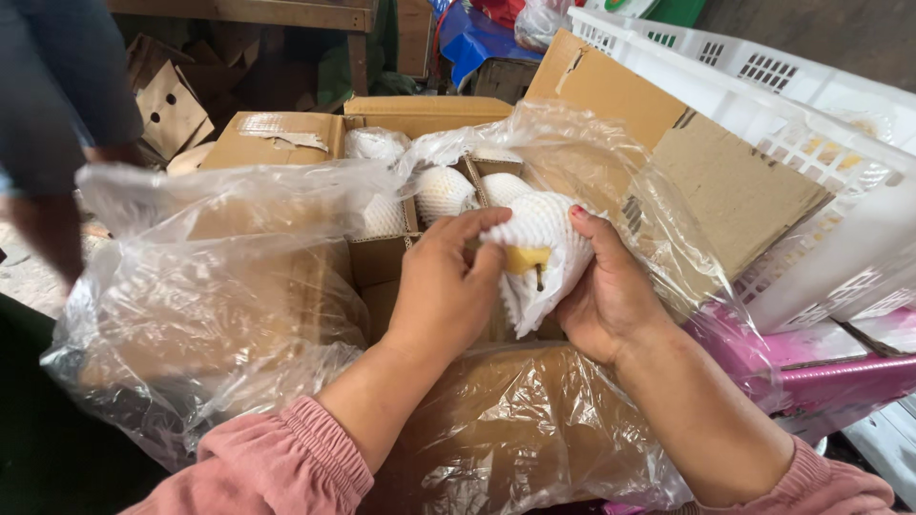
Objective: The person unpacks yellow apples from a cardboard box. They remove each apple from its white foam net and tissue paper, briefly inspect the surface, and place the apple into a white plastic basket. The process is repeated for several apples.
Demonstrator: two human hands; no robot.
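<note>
Holding one yellow fruit (528, 259) in a white foam net sleeve (544, 238), both hands work together above the open cardboard box (382, 262). Item: fruit, stem end and a patch of yellow skin showing at the sleeve's mouth, the rest covered by mesh; position, raised over the box's near compartments, not yet set down. Left hand (444, 286): fingers curled onto the front of the sleeve, thumb near the exposed stem, pinching the net. Right hand (611, 291): cupped around the sleeve's far side and underside, carrying the weight. Both are closed on the same wrapped fruit, touching it from opposite sides. Container: box fitted with cardboard dividers and lined with a clear plastic bag (210, 286) that billows over the rim on all sides. Contents so far: several other sleeved fruits (444, 191) seated in the far cells; the near cells look unfilled, though the hands hide part of them. Step in hand, as judged: seating the sleeve around the fruit before placing it. Next move would call for lowering the fruit into a free near cell while keeping the loose liner out of the way. Surroundings: white slotted plastic crate (763, 86) to the right, pink crate (821, 367) beneath it, another person's arm (57, 124) at far left.
</note>
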